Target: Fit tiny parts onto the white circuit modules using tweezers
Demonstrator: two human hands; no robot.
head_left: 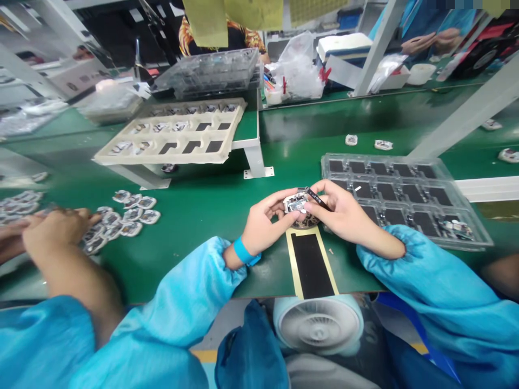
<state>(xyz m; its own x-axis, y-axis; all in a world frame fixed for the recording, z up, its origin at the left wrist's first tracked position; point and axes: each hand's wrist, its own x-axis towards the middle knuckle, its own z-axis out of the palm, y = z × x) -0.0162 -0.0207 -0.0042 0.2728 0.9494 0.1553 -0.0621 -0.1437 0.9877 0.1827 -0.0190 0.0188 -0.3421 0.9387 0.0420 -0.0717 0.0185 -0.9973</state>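
A small white-rimmed electronic assembly (295, 202) with silvery parts inside is between my hands, near the table's front edge. My left hand (270, 219) grips its left side, with the thumb along the lower edge and fingers behind. My right hand (340, 210) pinches a narrow black strip (317, 198) with white print, which slants from the assembly's upper right; the right thumb presses the assembly's lower right. I cannot tell whether the strip is joined to it. Just beneath is a round, brown-patterned object (306, 222), partly hidden by my fingers. A black pad (311, 263) edged with yellow tape lies below.
A clear compartment tray (482, 237) lies on the right, a cream tray (162, 157) on a raised stand at left. Several similar assemblies (132, 214) lie left, beside a co-worker's hands (57, 232). A slanted white post (470, 116) crosses the right side.
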